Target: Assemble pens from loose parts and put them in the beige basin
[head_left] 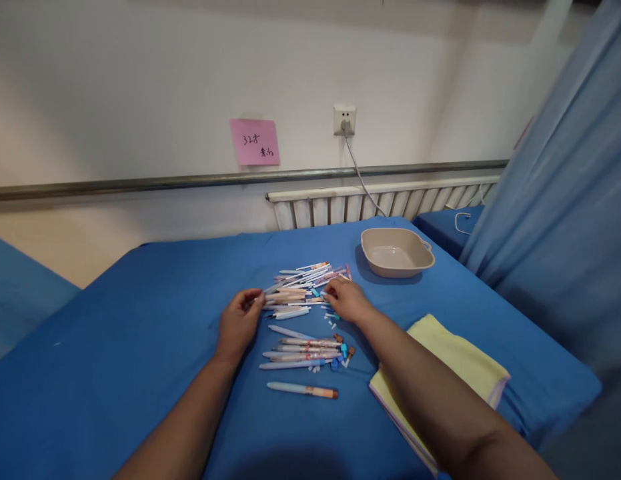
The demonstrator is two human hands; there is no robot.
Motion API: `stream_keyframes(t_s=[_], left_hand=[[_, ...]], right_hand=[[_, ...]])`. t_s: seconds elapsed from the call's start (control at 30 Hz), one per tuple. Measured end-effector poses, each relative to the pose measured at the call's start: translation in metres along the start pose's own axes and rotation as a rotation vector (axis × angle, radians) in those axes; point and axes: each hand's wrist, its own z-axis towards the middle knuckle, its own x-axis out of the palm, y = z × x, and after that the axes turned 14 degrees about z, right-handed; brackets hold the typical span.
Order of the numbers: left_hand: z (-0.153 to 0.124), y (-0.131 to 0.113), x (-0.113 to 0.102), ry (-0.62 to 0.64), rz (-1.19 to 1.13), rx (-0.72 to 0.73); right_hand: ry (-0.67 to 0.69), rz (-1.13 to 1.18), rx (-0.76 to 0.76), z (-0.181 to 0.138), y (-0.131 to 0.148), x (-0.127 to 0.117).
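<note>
- Head view: pen [285, 294] is pinched by left hand [239, 320] at pile's [306, 279] 9 o'clock.
- Its 3 o'clock end is touched by right hand [347, 301]; grip cannot be told.

White wall [140, 80], pink note [254, 141] (handwritten), socket [345, 120], metal rail [140, 182], radiator [380, 203], blue curtain [565, 200], blue-covered table [115, 347]

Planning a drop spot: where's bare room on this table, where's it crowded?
Bare: blue cover left of the left hand; strip between beige tray and yellow cloth, right of the right hand. Crowded: pen pile between the hands and pen row nearer the camera.
</note>
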Motion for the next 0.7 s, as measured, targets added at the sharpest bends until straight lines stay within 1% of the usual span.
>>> stream_keyframes(t_s=[0.07, 0.13, 0.2, 0.27, 0.37, 0.47, 0.63, 0.7], left_hand=[[-0.005, -0.003, 0.006, 0.107, 0.014, 0.061], [-0.010, -0.004, 0.010, 0.186, 0.070, 0.147], [-0.013, -0.004, 0.013, 0.225, 0.132, 0.232], [-0.014, -0.003, 0.014, 0.230, 0.189, 0.288], [-0.013, -0.002, 0.013, 0.206, 0.243, 0.316], [-0.013, -0.002, 0.011, 0.171, 0.254, 0.324], [-0.013, -0.002, 0.011, 0.143, 0.240, 0.317], [-0.013, -0.003, 0.011, 0.145, 0.235, 0.338]], right_hand=[[-0.002, -0.062, -0.063, -0.003, 0.009, 0.000], [0.001, -0.096, -0.129, -0.009, 0.020, 0.001], [0.064, -0.081, -0.184, -0.016, 0.031, 0.004], [0.186, -0.036, -0.232, -0.023, 0.039, 0.009], [0.331, -0.016, -0.288, -0.031, 0.048, 0.016], [0.382, -0.076, -0.295, -0.032, 0.051, 0.017], [0.419, -0.180, -0.261, -0.030, 0.050, 0.012], [0.415, -0.187, -0.265, -0.029, 0.049, 0.011]])
